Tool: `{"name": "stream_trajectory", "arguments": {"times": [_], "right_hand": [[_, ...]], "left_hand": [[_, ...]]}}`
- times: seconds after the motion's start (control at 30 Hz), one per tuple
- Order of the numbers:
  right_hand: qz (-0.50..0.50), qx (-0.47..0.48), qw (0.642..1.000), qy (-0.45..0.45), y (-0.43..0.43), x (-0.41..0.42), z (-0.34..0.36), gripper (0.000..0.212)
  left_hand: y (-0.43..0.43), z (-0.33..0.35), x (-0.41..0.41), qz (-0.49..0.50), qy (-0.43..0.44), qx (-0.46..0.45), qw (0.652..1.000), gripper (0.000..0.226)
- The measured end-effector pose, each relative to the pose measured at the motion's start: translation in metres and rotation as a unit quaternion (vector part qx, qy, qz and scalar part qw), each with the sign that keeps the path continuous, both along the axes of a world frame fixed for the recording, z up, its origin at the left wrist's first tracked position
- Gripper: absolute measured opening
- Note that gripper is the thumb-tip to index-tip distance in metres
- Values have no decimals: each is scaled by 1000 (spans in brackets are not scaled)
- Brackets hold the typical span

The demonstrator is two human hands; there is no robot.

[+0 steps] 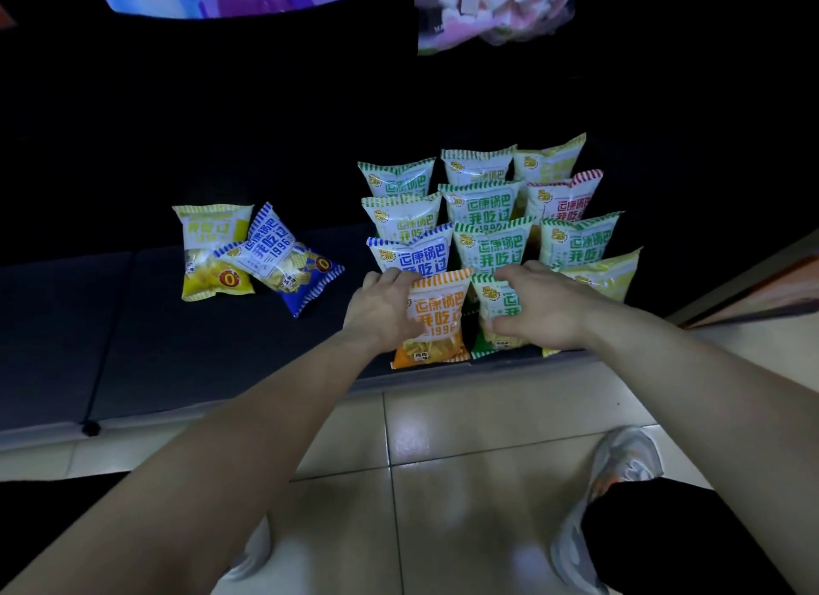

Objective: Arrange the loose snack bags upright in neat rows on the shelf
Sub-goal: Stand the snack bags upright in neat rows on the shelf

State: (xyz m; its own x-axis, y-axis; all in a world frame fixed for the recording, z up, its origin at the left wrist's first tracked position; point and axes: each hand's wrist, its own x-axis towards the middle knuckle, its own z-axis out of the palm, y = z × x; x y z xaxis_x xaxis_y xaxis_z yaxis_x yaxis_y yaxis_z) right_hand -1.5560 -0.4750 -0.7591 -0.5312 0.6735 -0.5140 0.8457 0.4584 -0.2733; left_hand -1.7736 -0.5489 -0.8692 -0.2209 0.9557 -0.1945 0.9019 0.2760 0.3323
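Several snack bags stand upright in rows on the right part of the dark shelf. At the front stand an orange bag and a green bag. My left hand grips the orange bag's left edge. My right hand is clasped over the green bag's front. Behind them rise a blue bag and more green bags, plus a red one. Two loose bags lie apart at the left: a yellow bag and a blue-striped bag leaning on it.
A tiled floor lies below the shelf edge, with my grey shoe on it. A clear bag of pink and white sweets hangs above at the back. The shelf's left part is dark and bare.
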Motion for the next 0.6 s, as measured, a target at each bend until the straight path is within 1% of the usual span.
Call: {"name": "stream_trajectory", "arguments": {"times": [0.17,0.33,0.47,0.53,0.6], "right_hand": [[17,6,1000,-12,-8,-12,6,84],[31,32,999,6,-20,-39,20,79],[59,49,996,48,-41,-67,32,79],[79,57,993,68,-53,-81,37,79],[104,71,989,73,-65,-96,42,78]], "left_hand": [[-2,17,3,-7,-4,-28,1000,92],[-18,83,-20,-17,-6,-20,1000,93],[-62,144,-58,-4,-16,23,1000,88],[-94,164,-82,15,-30,36,999,84],[-126,174,-107,33,-25,36,998,83]]}}
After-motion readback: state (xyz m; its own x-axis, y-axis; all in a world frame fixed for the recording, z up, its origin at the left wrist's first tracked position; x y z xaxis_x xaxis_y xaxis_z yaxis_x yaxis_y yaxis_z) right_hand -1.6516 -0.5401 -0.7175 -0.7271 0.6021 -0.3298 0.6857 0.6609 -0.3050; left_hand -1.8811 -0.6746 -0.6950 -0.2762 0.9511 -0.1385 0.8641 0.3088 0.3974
